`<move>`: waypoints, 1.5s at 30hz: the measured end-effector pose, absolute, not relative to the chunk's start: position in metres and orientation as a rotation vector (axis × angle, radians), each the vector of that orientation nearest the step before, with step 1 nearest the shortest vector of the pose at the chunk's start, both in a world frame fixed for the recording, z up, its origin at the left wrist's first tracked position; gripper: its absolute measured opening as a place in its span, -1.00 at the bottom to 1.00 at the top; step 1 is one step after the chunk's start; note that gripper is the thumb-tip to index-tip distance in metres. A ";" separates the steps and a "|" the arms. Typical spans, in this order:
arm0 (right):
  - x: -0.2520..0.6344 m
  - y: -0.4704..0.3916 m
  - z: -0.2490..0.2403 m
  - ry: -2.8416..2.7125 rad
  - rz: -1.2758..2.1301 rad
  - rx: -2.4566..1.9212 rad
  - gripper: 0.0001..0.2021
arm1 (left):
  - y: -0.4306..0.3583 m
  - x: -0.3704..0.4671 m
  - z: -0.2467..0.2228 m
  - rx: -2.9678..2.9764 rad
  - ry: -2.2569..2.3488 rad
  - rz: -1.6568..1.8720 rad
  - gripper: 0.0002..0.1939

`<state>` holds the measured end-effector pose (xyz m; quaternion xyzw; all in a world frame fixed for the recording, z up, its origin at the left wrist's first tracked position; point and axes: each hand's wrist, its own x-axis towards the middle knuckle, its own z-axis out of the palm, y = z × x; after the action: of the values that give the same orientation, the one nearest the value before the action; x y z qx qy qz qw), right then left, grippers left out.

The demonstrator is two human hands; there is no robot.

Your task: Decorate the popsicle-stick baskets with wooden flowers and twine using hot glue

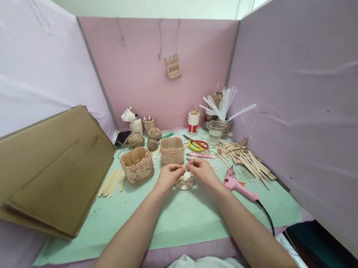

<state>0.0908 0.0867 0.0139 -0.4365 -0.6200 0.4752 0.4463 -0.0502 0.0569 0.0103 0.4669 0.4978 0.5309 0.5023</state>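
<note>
My left hand (170,175) and my right hand (200,171) meet in the middle of the table, fingertips pinched close together. Whatever small pale thing lies between them is too small to name. Just below the fingertips sits a round, see-through dish (185,185) with white bits in it. Behind my hands stands a square woven basket (172,151). A second woven basket (137,166), holding light strips, stands to its left. On the right, nearest my right forearm, lies a pink glue gun (239,187) with a black cord.
Wooden sticks (247,160) lie heaped at the right, flat strips (110,182) at the left. Scissors (196,144), a pink cutter (201,155) and a clear cup (215,133) stand or lie farther back. Twine balls (134,139) are at the back left. Cardboard (47,176) leans along the left side.
</note>
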 end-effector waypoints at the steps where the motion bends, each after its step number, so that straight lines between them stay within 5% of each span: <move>1: 0.092 0.087 0.015 -1.539 1.174 -1.080 -0.83 | 0.057 -0.050 0.010 1.124 1.211 1.285 -0.72; 45: 0.101 0.088 0.012 -1.633 1.161 -0.994 -0.78 | 0.057 -0.053 0.015 1.300 1.318 1.217 -0.74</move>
<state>0.1010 0.0875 0.0119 -0.3995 -0.6566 0.4669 0.4373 -0.0525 0.0568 0.0148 0.5250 0.5322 0.4916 0.4467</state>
